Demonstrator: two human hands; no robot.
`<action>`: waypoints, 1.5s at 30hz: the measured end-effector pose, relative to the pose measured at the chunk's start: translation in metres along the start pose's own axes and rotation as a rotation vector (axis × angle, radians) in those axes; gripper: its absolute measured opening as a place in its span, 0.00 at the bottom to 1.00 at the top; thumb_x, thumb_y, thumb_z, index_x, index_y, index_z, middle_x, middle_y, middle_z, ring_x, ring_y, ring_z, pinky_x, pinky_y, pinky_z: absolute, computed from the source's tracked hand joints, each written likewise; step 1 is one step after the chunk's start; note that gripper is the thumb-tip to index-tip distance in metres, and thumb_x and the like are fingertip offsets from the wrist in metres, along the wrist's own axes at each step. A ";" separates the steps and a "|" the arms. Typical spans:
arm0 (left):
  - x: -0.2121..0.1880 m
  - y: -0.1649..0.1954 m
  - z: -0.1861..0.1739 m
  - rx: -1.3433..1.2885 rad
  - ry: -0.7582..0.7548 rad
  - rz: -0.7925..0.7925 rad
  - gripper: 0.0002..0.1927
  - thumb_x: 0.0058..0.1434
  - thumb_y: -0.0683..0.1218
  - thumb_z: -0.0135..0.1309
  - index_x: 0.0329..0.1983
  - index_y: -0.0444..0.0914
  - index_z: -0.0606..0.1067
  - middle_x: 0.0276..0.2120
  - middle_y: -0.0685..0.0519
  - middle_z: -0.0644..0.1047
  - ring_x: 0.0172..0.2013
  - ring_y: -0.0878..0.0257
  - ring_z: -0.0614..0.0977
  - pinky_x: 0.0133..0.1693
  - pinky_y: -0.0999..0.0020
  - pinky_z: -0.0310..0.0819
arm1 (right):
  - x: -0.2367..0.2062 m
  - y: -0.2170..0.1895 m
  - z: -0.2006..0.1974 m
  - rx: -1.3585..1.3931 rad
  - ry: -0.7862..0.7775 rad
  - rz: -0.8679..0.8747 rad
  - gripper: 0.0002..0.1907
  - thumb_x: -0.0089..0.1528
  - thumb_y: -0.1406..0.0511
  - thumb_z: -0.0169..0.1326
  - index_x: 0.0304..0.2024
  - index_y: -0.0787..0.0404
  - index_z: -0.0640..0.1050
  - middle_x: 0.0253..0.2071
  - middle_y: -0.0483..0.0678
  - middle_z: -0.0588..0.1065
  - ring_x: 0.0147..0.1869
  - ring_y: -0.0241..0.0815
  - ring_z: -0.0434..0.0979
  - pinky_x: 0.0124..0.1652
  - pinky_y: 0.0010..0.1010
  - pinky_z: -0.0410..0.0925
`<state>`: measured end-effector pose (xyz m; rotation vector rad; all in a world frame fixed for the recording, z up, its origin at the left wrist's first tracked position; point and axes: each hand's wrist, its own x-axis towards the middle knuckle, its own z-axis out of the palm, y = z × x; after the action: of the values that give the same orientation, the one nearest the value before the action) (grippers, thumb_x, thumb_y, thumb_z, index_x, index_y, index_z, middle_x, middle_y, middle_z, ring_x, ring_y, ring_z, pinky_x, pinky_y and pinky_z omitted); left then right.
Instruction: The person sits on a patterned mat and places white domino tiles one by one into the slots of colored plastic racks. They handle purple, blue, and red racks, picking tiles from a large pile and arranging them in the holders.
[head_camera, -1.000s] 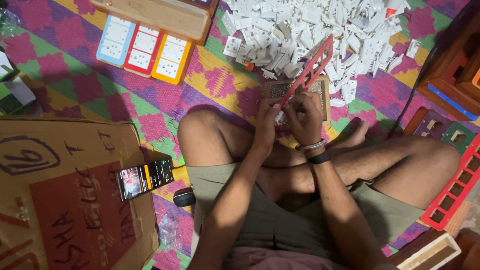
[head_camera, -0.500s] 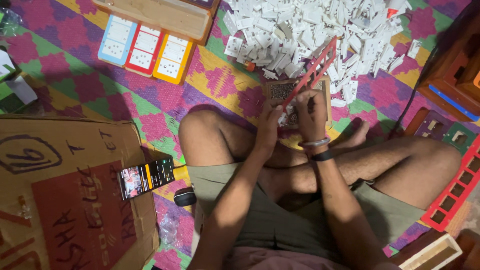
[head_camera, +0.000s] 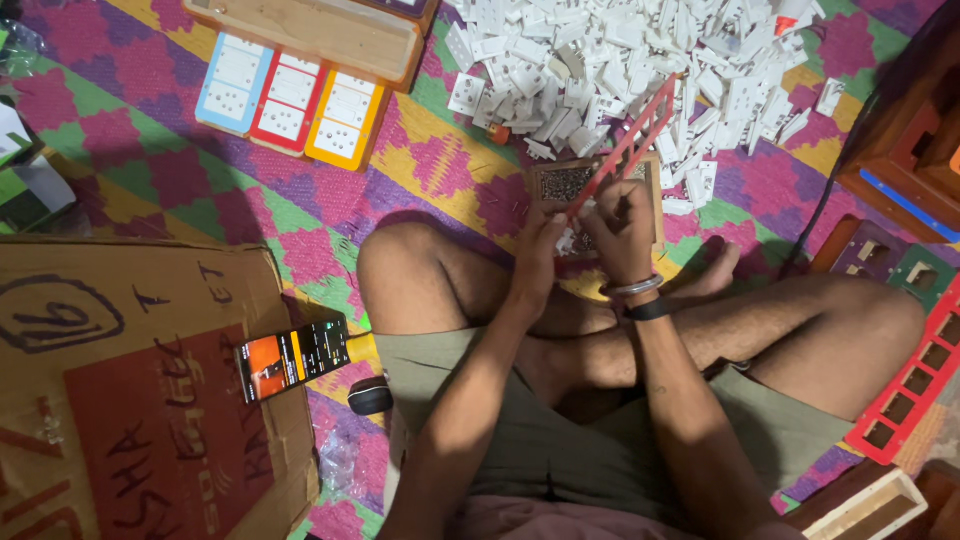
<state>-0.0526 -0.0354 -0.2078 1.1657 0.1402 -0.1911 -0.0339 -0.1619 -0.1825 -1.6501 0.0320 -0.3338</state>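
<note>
Both hands closed on the red slotted frame: left hand at its lower end, right hand just beside. Frame extends toward 1 o'clock over the white switch pile.

To my left I see a flattened brown cardboard box with a red printed panel and black handwriting. A phone lies on its right edge, its screen lit orange and dark.
</note>
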 end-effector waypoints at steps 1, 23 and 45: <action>0.000 0.000 0.001 0.045 0.008 0.002 0.10 0.70 0.47 0.46 0.49 0.37 0.73 0.41 0.55 0.75 0.45 0.66 0.74 0.50 0.69 0.68 | 0.000 0.000 0.000 -0.025 -0.011 -0.059 0.15 0.65 0.77 0.59 0.43 0.59 0.67 0.34 0.38 0.64 0.36 0.27 0.61 0.35 0.20 0.60; -0.007 0.010 0.004 0.092 -0.036 0.024 0.14 0.71 0.48 0.48 0.56 0.38 0.72 0.46 0.51 0.76 0.47 0.62 0.75 0.49 0.66 0.70 | -0.001 0.004 -0.006 0.148 0.038 0.104 0.13 0.65 0.71 0.58 0.46 0.60 0.68 0.35 0.39 0.67 0.35 0.29 0.65 0.35 0.21 0.64; 0.067 0.092 -0.056 1.179 0.454 0.501 0.34 0.45 0.46 0.70 0.55 0.33 0.72 0.44 0.39 0.76 0.46 0.37 0.77 0.50 0.43 0.69 | 0.049 0.005 -0.056 -0.587 0.221 0.221 0.09 0.68 0.64 0.58 0.45 0.63 0.84 0.34 0.52 0.82 0.37 0.37 0.81 0.38 0.30 0.72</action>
<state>0.0323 0.0459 -0.1606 2.3622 0.1261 0.5207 0.0005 -0.2271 -0.1744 -2.1551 0.5173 -0.3557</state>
